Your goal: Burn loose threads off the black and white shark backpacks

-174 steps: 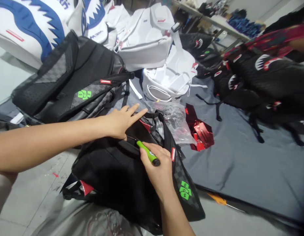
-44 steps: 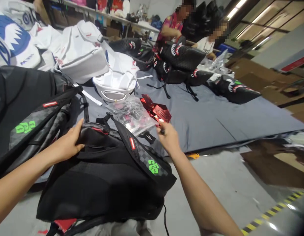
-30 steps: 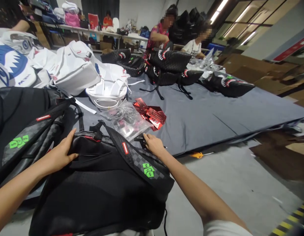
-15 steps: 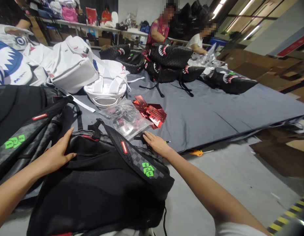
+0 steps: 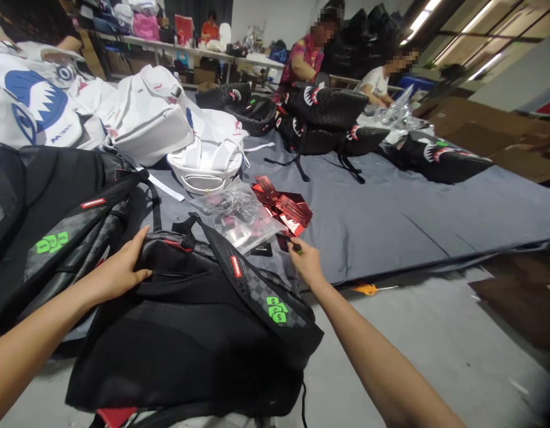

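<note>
A black backpack [image 5: 190, 339] lies before me, with a checkered strap bearing green money patches and a red label. My left hand [image 5: 123, 264] grips its upper left edge, thumb apart on the front and a finger along the side. Just beyond the bag's right shoulder, my right hand [image 5: 307, 261] is closed on a small black pen-like item [image 5: 297, 248] with a yellow-green part. A dark card [image 5: 283, 242] shows at its fingertips; whether they hold it I cannot tell. Another black card [image 5: 262, 249] lies beside a clear plastic bag [image 5: 242, 217] and shiny red tags [image 5: 288, 208].
Another black backpack [image 5: 56, 238] lies at left, with white backpacks [image 5: 150, 119] behind it. Black shark-mouth bags [image 5: 324, 110] stand across the grey-covered table [image 5: 391, 208]. An orange-handled tool [image 5: 366, 289] sits at its near edge. Several people work in the background.
My right hand has lifted off the table beside the card and closed on the black pen-like item, moving right. My left hand stays at the backpack's edge. The view has shifted slightly left.
</note>
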Demonstrator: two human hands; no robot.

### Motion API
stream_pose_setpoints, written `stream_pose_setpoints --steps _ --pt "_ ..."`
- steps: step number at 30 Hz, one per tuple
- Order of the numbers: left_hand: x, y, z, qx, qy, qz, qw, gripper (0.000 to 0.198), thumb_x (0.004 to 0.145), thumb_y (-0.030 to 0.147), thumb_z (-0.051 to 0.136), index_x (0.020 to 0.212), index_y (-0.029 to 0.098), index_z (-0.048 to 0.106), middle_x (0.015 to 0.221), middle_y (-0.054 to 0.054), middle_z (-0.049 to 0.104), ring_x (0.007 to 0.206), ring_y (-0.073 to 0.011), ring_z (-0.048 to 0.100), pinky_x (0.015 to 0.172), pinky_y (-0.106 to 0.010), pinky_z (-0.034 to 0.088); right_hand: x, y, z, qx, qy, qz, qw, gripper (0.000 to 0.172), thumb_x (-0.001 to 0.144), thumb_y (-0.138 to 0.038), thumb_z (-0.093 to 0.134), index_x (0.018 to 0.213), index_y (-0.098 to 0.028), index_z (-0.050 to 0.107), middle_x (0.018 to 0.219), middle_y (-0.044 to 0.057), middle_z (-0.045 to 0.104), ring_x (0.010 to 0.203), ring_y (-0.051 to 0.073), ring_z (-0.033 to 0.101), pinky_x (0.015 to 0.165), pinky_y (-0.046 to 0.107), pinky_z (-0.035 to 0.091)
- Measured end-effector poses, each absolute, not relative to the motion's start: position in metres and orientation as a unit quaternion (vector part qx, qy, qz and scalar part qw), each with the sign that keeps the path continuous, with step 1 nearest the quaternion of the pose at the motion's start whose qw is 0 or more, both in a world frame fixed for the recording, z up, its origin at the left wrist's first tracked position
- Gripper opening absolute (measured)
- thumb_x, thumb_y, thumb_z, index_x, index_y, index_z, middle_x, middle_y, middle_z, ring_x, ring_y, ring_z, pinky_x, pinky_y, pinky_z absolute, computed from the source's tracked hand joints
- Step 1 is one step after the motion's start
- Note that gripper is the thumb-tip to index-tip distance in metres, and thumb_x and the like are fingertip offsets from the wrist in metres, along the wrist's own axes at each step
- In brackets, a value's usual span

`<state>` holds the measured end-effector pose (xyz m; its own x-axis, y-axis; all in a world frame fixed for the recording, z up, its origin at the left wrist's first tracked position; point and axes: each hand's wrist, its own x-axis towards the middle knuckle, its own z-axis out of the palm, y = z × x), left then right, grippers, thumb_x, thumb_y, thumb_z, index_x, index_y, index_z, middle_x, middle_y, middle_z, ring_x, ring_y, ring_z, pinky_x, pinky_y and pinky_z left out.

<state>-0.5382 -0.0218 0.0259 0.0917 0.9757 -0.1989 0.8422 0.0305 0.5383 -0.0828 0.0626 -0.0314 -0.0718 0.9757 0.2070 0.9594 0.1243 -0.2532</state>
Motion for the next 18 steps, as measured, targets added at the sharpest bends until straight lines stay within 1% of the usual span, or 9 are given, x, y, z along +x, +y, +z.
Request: stream_pose_setpoints --steps 2,4,6,8,9,11,14,16,18 --pt "-0.535 -0.023 0.026 0.68 0.67 0.122 0.272 0.098 0.078 0.034 0.058 0.157 0.018 0.001 0.16 -0.017 0.024 0.145 -0.0318 0.032 0.118 -0.047 0.029 -0.096 0.059 -0.008 -0.649 -0.727 0.019 0.224 0.036 0.094 -0.03 0.039 0.104 -0.013 0.069 0.102 0.014 0.074 0.091 0.022 0.069 0.077 0.032 0.053" --pt "-0.529 -0.024 0.029 0.675 0.677 0.122 0.266 0.101 0.076 0.031 0.061 0.157 0.018 0.001 0.159 -0.019 0.026 0.144 -0.0322 0.034 0.117 -0.047 0.033 -0.124 0.05 0.017 -0.6 -0.74 0.05 0.3 0.032 0.092 -0.037 0.048 0.101 -0.016 0.07 0.099 0.01 0.074 0.087 0.021 0.069 0.077 0.032 0.054" --pt "-0.521 -0.026 0.035 0.67 0.682 0.126 0.266 0.103 0.075 0.027 0.063 0.157 0.018 0.002 0.158 -0.019 0.028 0.143 -0.0326 0.036 0.115 -0.047 0.035 -0.165 0.036 0.038 -0.524 -0.755 0.117 0.375 0.028 0.087 -0.041 0.059 0.099 -0.019 0.072 0.089 0.006 0.075 0.077 0.02 0.069 0.072 0.031 0.054" --pt "-0.516 -0.027 0.041 0.662 0.683 0.141 0.273 0.1 0.076 0.026 0.063 0.157 0.018 0.004 0.159 -0.02 0.027 0.144 -0.0324 0.034 0.116 -0.047 0.033 -0.21 0.022 0.054 -0.447 -0.777 0.196 0.398 0.025 0.084 -0.039 0.063 0.097 -0.021 0.073 0.085 0.004 0.075 0.071 0.019 0.068 0.068 0.029 0.052" --pt "-0.515 -0.028 0.043 0.658 0.682 0.154 0.279 0.096 0.079 0.026 0.061 0.157 0.017 0.006 0.16 -0.019 0.025 0.145 -0.032 0.033 0.117 -0.047 0.031 -0.232 0.016 0.06 -0.416 -0.795 0.236 0.373 0.023 0.085 -0.037 0.062 0.097 -0.021 0.074 0.084 0.004 0.075 0.071 0.018 0.068 0.067 0.028 0.051" --pt "-0.517 -0.035 0.046 0.652 0.668 0.194 0.303 0.087 0.085 0.032 0.056 0.157 0.017 0.009 0.161 -0.016 0.023 0.146 -0.0298 0.03 0.119 -0.047 0.028 -0.27 0.009 0.068 -0.369 -0.835 0.301 0.276 0.021 0.087 -0.03 0.058 0.097 -0.021 0.074 0.082 0.003 0.075 0.069 0.016 0.067 0.064 0.026 0.048" --pt "-0.527 -0.056 0.04 0.645 0.629 0.269 0.339 0.077 0.093 0.047 0.045 0.157 0.019 0.012 0.163 -0.011 0.02 0.149 -0.0253 0.023 0.122 -0.044 0.023 -0.307 0.009 0.076 -0.357 -0.876 0.304 0.109 0.021 0.087 -0.02 0.057 0.098 -0.023 0.074 0.08 0.001 0.074 0.068 0.015 0.064 0.064 0.024 0.043" --pt "-0.532 -0.075 0.029 0.645 0.62 0.292 0.337 0.083 0.092 0.052 0.049 0.157 0.021 0.009 0.164 -0.01 0.016 0.15 -0.0255 0.021 0.122 -0.045 0.023 -0.322 0.012 0.078 -0.358 -0.895 0.266 0.024 0.02 0.084 -0.015 0.06 0.095 -0.024 0.075 0.078 0.001 0.073 0.067 0.014 0.063 0.063 0.023 0.04" --pt "-0.533 -0.091 0.016 0.646 0.634 0.297 0.304 0.093 0.087 0.047 0.06 0.157 0.023 0.006 0.164 -0.011 0.017 0.149 -0.0278 0.024 0.121 -0.046 0.027 -0.333 0.015 0.08 -0.349 -0.902 0.25 -0.049 0.018 0.083 -0.013 0.062 0.092 -0.023 0.075 0.075 0.001 0.071 0.067 0.013 0.062 0.061 0.023 0.037"
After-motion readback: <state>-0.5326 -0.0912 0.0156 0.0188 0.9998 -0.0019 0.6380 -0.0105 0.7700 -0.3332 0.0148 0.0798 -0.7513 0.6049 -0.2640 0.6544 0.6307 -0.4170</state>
